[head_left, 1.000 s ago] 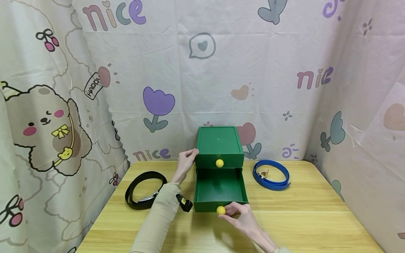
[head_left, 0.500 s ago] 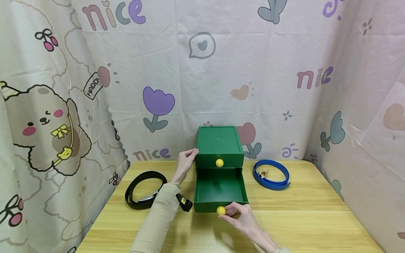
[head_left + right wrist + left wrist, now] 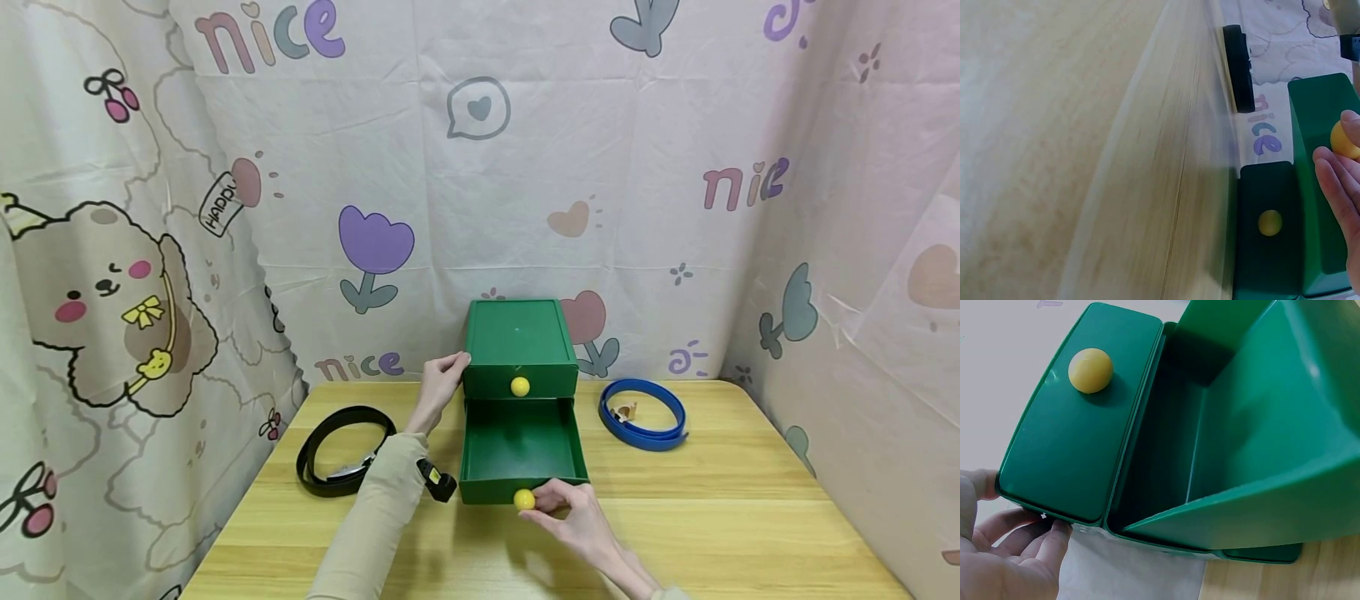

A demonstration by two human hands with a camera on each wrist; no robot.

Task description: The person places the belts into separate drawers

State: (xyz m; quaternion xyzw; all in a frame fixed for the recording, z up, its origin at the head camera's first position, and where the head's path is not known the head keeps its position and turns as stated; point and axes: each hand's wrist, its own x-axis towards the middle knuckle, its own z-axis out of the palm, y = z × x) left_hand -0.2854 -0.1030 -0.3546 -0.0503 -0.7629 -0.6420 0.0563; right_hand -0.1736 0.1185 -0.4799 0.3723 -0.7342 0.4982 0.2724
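Note:
A small green drawer cabinet [image 3: 517, 332] stands near the back of the table. Its middle drawer [image 3: 522, 442] is pulled out, with nothing visible inside. My left hand [image 3: 438, 387] holds the cabinet's upper left front corner. In the left wrist view its fingers [image 3: 1054, 547] lie against the cabinet's side, and the thumb is at the top edge. My right hand [image 3: 573, 517] pinches the yellow knob [image 3: 524, 499] of the pulled-out drawer between thumb and fingers. The top drawer [image 3: 487, 383] is pushed in. Low in the right wrist view, a bottom drawer [image 3: 1269, 256] also appears pushed in.
A coiled black belt [image 3: 309, 454] with a silver buckle lies left of the cabinet, partly behind my left sleeve. On the right lies a coiled blue belt [image 3: 652, 440] with a gold-coloured buckle. A printed curtain [image 3: 495, 208] encloses the wooden table [image 3: 720, 533].

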